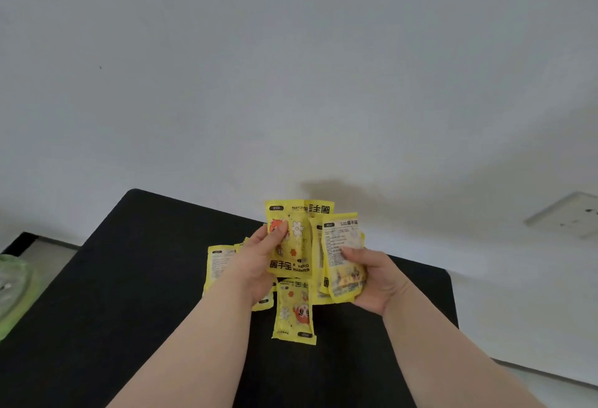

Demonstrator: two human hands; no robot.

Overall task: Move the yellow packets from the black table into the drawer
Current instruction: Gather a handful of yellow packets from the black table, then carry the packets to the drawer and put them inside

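several packets (216, 262) half hidden behind left hand (262, 265), right hand (378, 278)

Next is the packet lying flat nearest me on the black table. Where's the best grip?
Pinch the flat packet at its near short edge, from above on your side. It lies lengthwise toward you on the black table; that edge is bare, its far end hidden behind the held packet in the left hand.
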